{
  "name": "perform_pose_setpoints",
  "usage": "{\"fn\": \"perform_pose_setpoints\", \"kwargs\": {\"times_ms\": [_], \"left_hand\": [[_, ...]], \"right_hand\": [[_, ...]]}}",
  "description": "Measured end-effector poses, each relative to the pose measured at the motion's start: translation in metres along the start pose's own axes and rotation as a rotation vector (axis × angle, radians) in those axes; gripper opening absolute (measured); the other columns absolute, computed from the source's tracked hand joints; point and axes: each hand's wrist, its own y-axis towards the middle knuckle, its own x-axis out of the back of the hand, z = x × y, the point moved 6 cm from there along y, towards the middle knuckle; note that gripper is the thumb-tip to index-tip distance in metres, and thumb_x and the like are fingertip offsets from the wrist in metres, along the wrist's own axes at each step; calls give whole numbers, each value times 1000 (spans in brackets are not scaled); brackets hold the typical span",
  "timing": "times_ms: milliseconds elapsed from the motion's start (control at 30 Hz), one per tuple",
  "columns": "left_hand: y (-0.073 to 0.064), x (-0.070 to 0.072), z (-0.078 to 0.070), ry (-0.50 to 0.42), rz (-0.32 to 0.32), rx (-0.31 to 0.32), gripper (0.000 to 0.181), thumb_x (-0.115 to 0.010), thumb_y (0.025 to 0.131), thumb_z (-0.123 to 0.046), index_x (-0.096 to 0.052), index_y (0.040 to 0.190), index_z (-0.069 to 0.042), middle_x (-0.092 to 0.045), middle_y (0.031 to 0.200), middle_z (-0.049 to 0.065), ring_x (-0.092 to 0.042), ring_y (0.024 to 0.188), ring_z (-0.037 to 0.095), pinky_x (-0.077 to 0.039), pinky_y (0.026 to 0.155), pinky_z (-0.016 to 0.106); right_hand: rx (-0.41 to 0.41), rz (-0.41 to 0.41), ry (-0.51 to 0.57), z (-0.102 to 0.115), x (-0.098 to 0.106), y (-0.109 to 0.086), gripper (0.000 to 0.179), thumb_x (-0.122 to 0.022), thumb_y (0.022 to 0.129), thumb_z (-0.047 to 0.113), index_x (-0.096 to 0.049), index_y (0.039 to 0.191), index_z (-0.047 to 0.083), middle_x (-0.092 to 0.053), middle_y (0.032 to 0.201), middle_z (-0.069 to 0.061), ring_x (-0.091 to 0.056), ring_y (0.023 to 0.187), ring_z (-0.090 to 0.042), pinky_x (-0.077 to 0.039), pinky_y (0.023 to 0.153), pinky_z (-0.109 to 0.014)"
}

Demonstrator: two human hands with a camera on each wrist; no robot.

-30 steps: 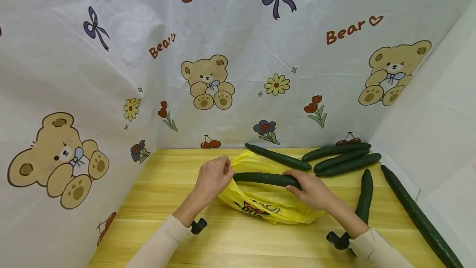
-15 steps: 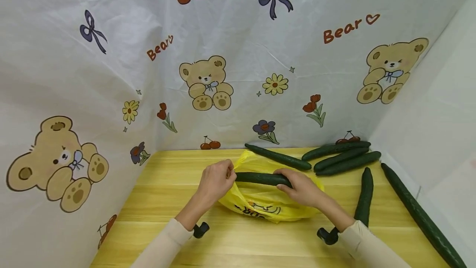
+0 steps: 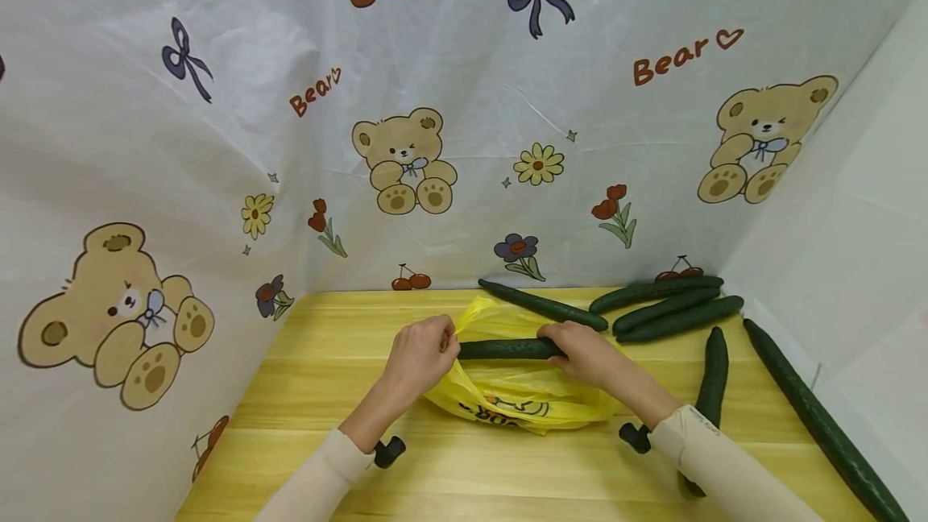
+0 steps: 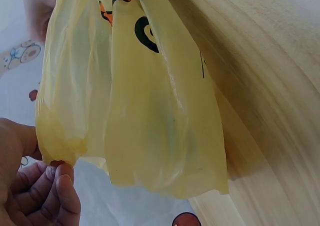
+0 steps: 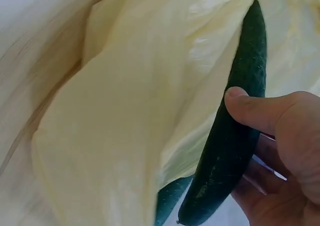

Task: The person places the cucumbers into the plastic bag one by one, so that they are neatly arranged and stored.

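A yellow plastic bag (image 3: 500,409) with dark print lies on the wooden table, bunched and facing me. My left hand (image 3: 420,354) pinches the bag's edge at its left side; the left wrist view shows thumb and fingertips (image 4: 64,178) closed on the film. With my right hand (image 3: 590,357) I grip a dark green cucumber (image 3: 503,350) that lies across the bag, its left end close by my left hand. In the right wrist view the thumb presses along the cucumber (image 5: 225,151), its tip against the yellow film. A second cucumber (image 5: 170,201) shows partly behind it.
One cucumber (image 3: 544,304) lies behind the bag, and several more cucumbers (image 3: 677,314) are grouped at the back right. Another cucumber (image 3: 714,377) lies beside my right forearm, and a long cucumber (image 3: 819,417) runs along the right wall. Bear-printed sheeting (image 3: 464,135) encloses the back and left.
My right hand has moved left with the cucumber, and less of the cucumber shows between the hands. The left hand keeps its hold on the bag's edge, almost in place.
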Motion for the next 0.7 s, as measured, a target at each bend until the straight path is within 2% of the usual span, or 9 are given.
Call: {"fn": "perform_pose_setpoints", "kwargs": {"times_ms": [100, 267, 700], "left_hand": [[-1, 1, 1, 0, -4, 2, 12, -76, 94, -14, -69, 85, -17, -60, 68, -11, -42, 52, 0, -38, 51, 18], [-1, 1, 3, -8, -11, -1, 13, -75, 93, -12, -68, 84, -18, -61, 68, -11, -43, 52, -1, -38, 51, 18], [-3, -3, 5, -18, -6, 9, 15, -75, 93, -12, -66, 83, -20, -58, 67, -13, -42, 51, 0, -37, 50, 19]], "right_hand": [[-9, 22, -16, -3, -5, 3, 42, -80, 96, 12, -67, 136, 3, -74, 129, -15, -73, 112, -35, -62, 94, -49], [-10, 3, -31, -8, -13, 4, 34, -76, 99, 8, -70, 132, 4, -74, 126, -14, -72, 112, -34, -62, 94, -47], [-60, -40, -14, -18, -5, -5, 35, -78, 98, 12, -70, 132, 7, -73, 127, -13, -72, 111, -33, -63, 91, -47]]}}
